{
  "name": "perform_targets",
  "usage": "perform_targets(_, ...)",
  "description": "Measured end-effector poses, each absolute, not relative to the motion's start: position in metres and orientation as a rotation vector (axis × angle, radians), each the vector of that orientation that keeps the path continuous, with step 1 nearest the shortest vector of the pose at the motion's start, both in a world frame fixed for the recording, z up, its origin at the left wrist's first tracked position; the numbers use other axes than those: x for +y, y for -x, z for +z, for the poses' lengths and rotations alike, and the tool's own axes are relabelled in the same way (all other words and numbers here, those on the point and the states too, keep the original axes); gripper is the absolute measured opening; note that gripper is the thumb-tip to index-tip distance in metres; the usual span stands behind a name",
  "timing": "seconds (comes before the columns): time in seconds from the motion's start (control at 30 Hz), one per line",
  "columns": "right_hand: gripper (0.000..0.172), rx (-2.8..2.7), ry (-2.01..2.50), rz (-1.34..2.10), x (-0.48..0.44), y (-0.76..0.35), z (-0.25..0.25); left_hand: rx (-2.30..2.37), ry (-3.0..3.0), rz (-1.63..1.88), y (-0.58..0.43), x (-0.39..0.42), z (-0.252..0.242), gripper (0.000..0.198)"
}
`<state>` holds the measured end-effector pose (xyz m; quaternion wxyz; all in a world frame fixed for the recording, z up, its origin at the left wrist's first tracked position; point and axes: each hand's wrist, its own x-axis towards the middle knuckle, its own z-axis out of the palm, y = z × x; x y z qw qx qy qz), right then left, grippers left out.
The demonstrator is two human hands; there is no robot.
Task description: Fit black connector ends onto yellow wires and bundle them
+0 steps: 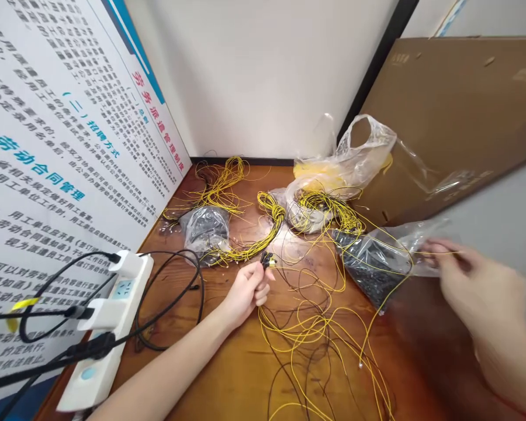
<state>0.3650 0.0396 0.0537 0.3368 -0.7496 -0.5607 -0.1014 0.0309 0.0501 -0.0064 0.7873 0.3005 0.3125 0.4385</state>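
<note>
My left hand (pixel 248 294) is closed around a small bunch of black connectors (pixel 267 259) near the middle of the table. Loose yellow and black wires (pixel 322 327) trail from it over the wood in wide loops. Over at the right, my right hand (pixel 469 269) pinches a thin yellow wire (pixel 436 252). Just left of that hand lies a clear plastic bag of black parts (pixel 370 263); whether the fingers touch its edge I cannot tell. A bundle of yellow and black wires (pixel 269 225) lies beyond my left hand.
At the left stands a white power strip (pixel 131 292) with black cables (pixel 175 252). Another bag of black parts (pixel 208 228) sits near loose yellow wires (pixel 225 187). A plastic bag (pixel 363 152) with yellow contents lies at the back. A cardboard sheet (pixel 456 105) leans at the right.
</note>
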Motion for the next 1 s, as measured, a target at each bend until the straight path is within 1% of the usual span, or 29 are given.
perform_targets(0.07, 0.029, -1.141, 1.908, -0.338, 0.015, -0.337, 0.062, 0.665, -0.644, 0.927, -0.03, 0.049, -0.009, 0.054)
perform_targets(0.1, 0.033, -1.113, 1.876, -0.27, 0.004, -0.317, 0.064, 0.662, -0.643, 0.917, -0.029, 0.049, -0.01, 0.054)
perform_targets(0.17, 0.027, -1.19, 1.657, -0.127, -0.009, -0.271, 0.06, 0.657, -0.642, 0.899, -0.027, 0.05, -0.011, 0.055)
perform_targets(0.2, 0.028, -1.275, 1.495, 0.028, -0.011, -0.249, 0.056, 0.655, -0.644, 0.889, -0.026, 0.05, -0.012, 0.055)
perform_targets(0.23, 0.031, -1.336, 1.38, 0.267, -0.01, -0.228, 0.05, 0.654, -0.648, 0.88, -0.025, 0.051, -0.012, 0.056)
perform_targets(0.3, 0.014, -1.413, 1.225, 0.752, 0.002, -0.197, 0.036, 0.652, -0.655, 0.865, -0.025, 0.051, -0.013, 0.056)
perform_targets(0.37, 0.01, -1.359, 1.138, 0.962, 0.018, -0.18, 0.024, 0.649, -0.661, 0.857, -0.024, 0.05, -0.013, 0.055)
perform_targets(0.53, 0.023, -1.227, 1.059, 0.988, 0.039, -0.173, 0.01, 0.645, -0.679, 0.845, -0.025, 0.05, -0.012, 0.056)
perform_targets(0.7, 0.016, -1.17, 1.101, 1.111, 0.028, -0.174, 0.005, 0.663, -0.706, 0.807, -0.025, 0.051, -0.012, 0.056)
perform_targets(0.83, 0.009, -1.208, 1.105, 1.083, 0.029, -0.179, 0.002, 0.689, -0.727, 0.775, -0.024, 0.051, -0.014, 0.057)
perform_targets(1.0, 0.013, -1.295, 1.069, 1.044, 0.036, -0.185, 0.006, 0.721, -0.745, 0.759, -0.025, 0.051, -0.013, 0.056)
